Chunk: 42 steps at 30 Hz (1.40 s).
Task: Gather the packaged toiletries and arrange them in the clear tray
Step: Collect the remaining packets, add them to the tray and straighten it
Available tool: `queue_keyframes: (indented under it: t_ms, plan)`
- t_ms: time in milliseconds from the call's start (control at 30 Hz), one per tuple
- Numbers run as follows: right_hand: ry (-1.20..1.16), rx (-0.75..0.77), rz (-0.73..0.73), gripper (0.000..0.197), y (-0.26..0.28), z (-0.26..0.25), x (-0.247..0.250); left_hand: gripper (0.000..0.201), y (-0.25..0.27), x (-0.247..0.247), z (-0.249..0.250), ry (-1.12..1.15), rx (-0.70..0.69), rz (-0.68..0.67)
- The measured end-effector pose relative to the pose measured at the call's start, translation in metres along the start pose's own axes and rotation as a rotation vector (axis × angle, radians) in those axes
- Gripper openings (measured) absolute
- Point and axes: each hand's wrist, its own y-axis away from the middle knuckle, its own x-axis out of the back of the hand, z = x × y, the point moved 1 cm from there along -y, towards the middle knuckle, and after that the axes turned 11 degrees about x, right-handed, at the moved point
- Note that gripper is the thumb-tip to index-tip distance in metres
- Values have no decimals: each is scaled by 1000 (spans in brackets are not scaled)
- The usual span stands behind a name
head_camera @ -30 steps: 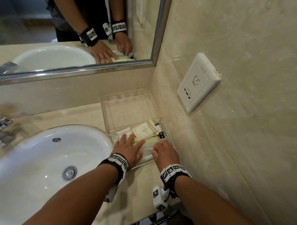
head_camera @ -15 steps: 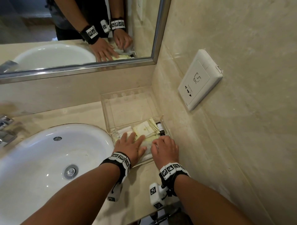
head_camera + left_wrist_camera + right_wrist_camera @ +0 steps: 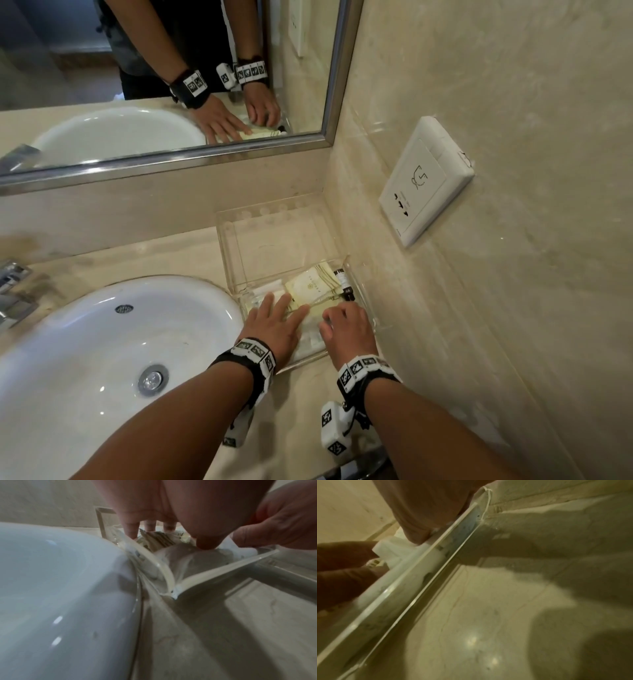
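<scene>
The clear tray [image 3: 239, 240] sits in the counter corner against the wall. Cream packets [image 3: 310, 284], white wrapped packets [image 3: 313, 337] and a small dark bottle [image 3: 343, 282] lie in its near half. My left hand [image 3: 284, 310] lies flat on the packets with its fingers straight. In the left wrist view its fingers [image 3: 132, 532] reach over the tray rim [image 3: 223, 569] onto striped packets [image 3: 161, 539]. My right hand [image 3: 337, 320] is beside it, knuckles up and fingers curled. Its thumb [image 3: 416, 534] and fingers pinch a white packet [image 3: 392, 551] inside the tray wall [image 3: 436, 555].
A white basin [image 3: 102, 342] lies just left of the tray, its rim touching the tray's side, with a tap [image 3: 13, 291] at far left. A mirror [image 3: 154, 85] runs along the back wall. A white wall socket [image 3: 424, 181] projects above the tray on the right.
Both hands stay in the tray's near end. The right hand has edged a little forward and toward the left hand, its fingers curling more over the white packet.
</scene>
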Motion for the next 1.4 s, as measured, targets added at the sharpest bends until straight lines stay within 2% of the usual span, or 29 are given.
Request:
queue_keyframes:
  t_ms: [200, 367, 433, 600, 700, 833, 1000, 1167, 1233, 1400]
  plan:
    - [-51, -2, -108, 24, -3, 2, 10, 63, -1, 4, -4, 13, -20, -2]
    - [-170, -96, 59, 27, -5, 8, 32, 70, -2, 1, -15, 27, -16, 116]
    - [-175, -83, 94, 32, -8, 4, 35, 72, -4, 3, -15, 53, 15, 155]
    - [-29, 112, -126, 48, -31, -13, 27, 78, -10, 5, -12, 145, 176, 182]
    - [77, 207, -276, 57, -44, -11, 17, 75, -7, 3, -4, 150, 182, 158]
    - [212, 249, -407, 69, -57, 5, 0, 71, -1, -8, 3, 101, 158, 140]
    - [262, 295, -388, 75, -51, 10, -4, 67, 0, -20, 11, 153, 170, 166]
    - [275, 331, -376, 65, -50, 7, -8, 61, -1, -17, 21, 160, 178, 152]
    - [238, 368, -395, 65, -50, 9, -10, 62, -1, -16, 23, 130, 184, 133]
    - [103, 345, -371, 66, -52, 11, -8, 67, -2, -15, 25, 101, 182, 98]
